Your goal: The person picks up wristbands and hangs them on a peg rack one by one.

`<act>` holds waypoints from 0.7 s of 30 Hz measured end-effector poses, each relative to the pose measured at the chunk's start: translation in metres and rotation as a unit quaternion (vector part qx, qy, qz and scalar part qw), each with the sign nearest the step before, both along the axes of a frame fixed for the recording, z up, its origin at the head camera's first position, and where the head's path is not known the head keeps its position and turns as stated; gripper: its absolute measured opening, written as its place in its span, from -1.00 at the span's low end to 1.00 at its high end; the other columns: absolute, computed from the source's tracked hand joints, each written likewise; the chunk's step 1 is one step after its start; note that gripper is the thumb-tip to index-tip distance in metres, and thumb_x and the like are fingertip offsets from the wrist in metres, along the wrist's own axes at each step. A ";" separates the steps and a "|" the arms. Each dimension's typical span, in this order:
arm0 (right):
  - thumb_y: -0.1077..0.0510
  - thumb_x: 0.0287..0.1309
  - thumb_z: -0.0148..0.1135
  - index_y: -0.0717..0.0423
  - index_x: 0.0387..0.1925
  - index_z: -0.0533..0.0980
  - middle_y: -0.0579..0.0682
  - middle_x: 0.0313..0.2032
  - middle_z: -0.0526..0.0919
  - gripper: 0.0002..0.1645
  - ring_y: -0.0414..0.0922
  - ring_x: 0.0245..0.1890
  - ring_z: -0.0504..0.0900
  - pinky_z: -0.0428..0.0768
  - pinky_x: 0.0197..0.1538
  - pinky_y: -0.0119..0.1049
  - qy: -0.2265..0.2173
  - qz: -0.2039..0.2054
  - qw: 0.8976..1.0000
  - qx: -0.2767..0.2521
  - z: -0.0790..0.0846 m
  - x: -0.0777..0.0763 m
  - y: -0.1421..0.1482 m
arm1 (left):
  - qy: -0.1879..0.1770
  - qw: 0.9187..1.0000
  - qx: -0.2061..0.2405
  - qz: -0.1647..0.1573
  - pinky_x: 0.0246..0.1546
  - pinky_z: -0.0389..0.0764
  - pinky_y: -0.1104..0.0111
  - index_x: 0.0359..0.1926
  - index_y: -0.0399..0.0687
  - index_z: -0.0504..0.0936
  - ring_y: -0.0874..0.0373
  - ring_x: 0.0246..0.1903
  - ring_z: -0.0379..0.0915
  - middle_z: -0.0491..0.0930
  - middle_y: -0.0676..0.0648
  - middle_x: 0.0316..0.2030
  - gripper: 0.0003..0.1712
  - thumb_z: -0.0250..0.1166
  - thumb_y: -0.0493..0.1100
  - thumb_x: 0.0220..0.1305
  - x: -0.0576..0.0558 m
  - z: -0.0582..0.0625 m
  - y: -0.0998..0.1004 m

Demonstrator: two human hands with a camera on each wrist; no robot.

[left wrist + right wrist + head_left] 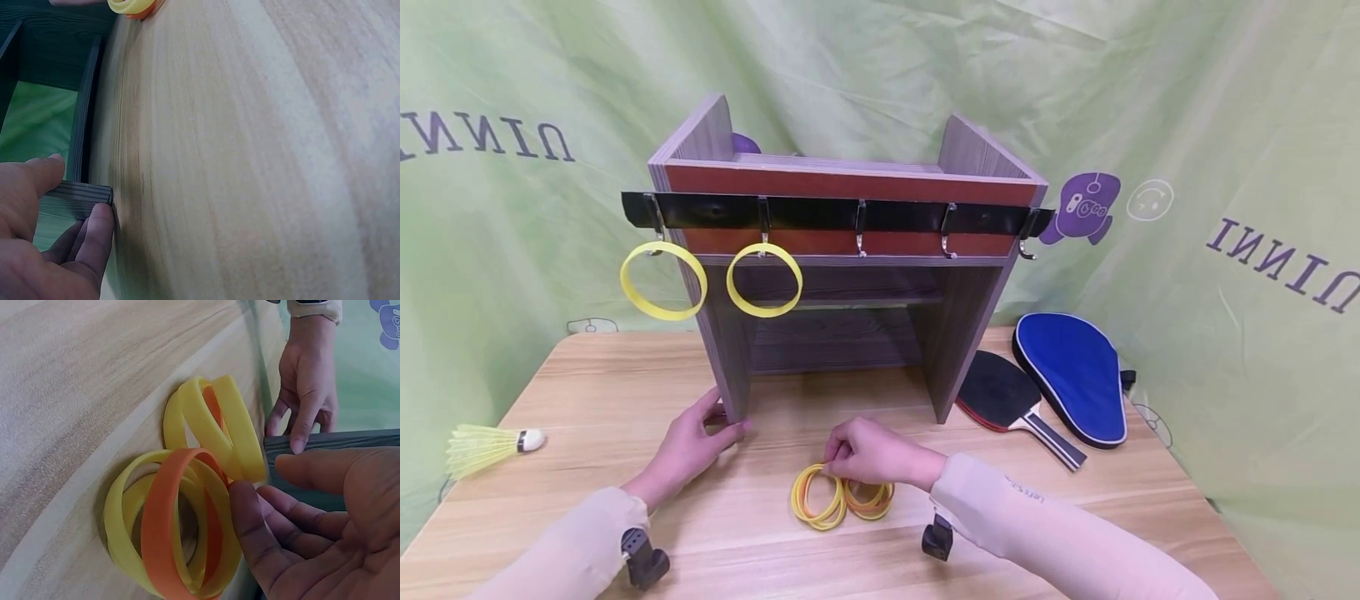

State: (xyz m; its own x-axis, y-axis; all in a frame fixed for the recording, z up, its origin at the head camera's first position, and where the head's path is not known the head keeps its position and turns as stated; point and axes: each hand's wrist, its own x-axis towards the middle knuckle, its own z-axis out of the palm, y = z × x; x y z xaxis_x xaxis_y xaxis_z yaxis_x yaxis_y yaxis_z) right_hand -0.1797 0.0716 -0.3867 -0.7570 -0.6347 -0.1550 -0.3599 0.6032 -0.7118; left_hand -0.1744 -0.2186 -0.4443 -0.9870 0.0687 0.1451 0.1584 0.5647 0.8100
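A grey wood-grain shelf (966,333) stands on the table, with a black hook rail (820,214) across its front. Two yellow silicone wristbands hang there, one band (662,314) on the leftmost hook and another band (765,312) on the second. My left hand (688,446) grips the front lower edge of the shelf's left side panel (81,197) between thumb and fingers. Loose yellow and orange wristbands (159,519) lie in two overlapping piles before the shelf. At them is my right hand (876,454), its index fingertip against the bands and its thumb apart.
To the right of the shelf lie a black table tennis bat (1000,387) and a blue bat case (1071,375). A yellow shuttlecock (486,448) rests near the table's left edge. Green printed cloth (865,75) hangs behind. Three hooks hold nothing.
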 end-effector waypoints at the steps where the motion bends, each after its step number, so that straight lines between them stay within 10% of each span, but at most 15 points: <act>1: 0.32 0.21 0.42 0.21 -0.39 0.66 -0.01 -0.51 0.71 -0.93 -0.30 -0.58 0.55 0.44 -0.48 -0.55 -0.002 -0.001 1.000 0.000 0.000 0.000 0.000 | 0.001 1.000 0.001 0.000 -0.05 0.64 0.38 0.44 -0.21 0.40 -0.21 0.07 0.68 0.71 -0.38 0.07 -0.29 0.45 -0.17 0.35 0.000 0.000 0.000; 8: 0.37 0.21 0.39 0.27 -0.37 0.64 0.10 -0.52 0.74 -0.94 0.18 -0.52 0.75 0.47 -0.56 -0.51 -0.035 -0.008 0.999 -0.004 0.000 0.000 -0.003 | 0.006 1.000 0.007 -0.005 -0.08 0.64 0.40 0.45 -0.25 0.39 -0.24 0.07 0.68 0.70 -0.41 0.08 -0.28 0.44 -0.19 0.36 0.000 -0.001 0.000; 21: 0.43 0.22 0.36 0.27 -0.35 0.65 -0.01 -0.52 0.67 -0.94 -0.18 -0.58 0.58 0.55 -0.50 -0.46 -0.063 -0.026 0.997 -0.037 -0.002 -0.003 0.001 | 0.008 1.000 -0.003 -0.007 -0.01 0.63 0.40 0.45 -0.22 0.39 -0.24 0.08 0.67 0.70 -0.39 0.09 -0.29 0.42 -0.17 0.38 -0.002 -0.002 -0.002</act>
State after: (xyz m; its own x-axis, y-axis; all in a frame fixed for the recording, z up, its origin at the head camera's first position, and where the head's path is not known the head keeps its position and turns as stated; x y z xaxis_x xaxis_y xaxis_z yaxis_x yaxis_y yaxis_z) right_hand -0.1825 0.0730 -0.3892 -0.7663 -0.6086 -0.2060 -0.2344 0.5633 -0.7923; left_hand -0.1767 -0.2203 -0.4467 -0.9834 0.0832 0.1610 0.1796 0.5664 0.8043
